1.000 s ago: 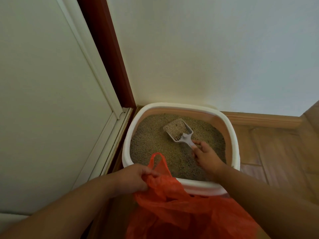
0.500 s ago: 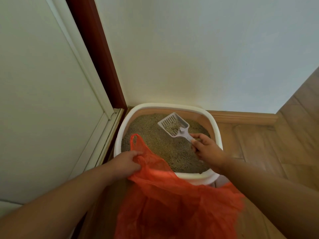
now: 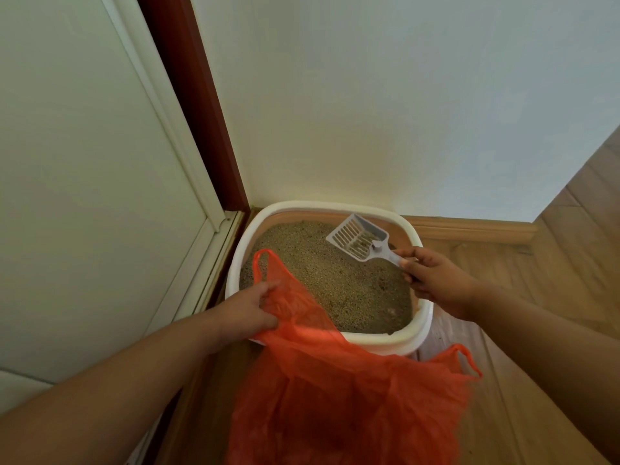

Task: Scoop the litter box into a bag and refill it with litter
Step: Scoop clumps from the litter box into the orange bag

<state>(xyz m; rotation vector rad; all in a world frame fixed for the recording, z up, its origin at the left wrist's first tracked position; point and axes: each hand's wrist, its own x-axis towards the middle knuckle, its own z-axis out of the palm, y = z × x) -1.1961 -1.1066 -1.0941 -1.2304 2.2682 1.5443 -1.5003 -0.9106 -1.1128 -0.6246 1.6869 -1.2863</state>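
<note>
The right hand (image 3: 432, 280) grips the handle of the scoop (image 3: 360, 238), fingers curled round its near end. The scoop is raised clear of the litter (image 3: 328, 280), over the far right part of the box (image 3: 416, 333). Its long axis runs from the hand at the lower right up to the slotted pan at the upper left, so the pan's open mouth points toward the far left corner. A few bits of litter sit in the pan near the handle end; what else it holds cannot be made out.

The left hand (image 3: 248, 313) pinches the edge of the orange bag (image 3: 335, 391) at the box's near left rim. One bag handle stands up over the litter beside this hand; the other hangs free at the right, past the box's near right corner. The bag's body drops in front of the box, covering part of its near rim.

The box sits on a wood floor (image 3: 553, 313) in a corner, against the wall (image 3: 369, 112), with a door (image 3: 84, 162) to its left.
</note>
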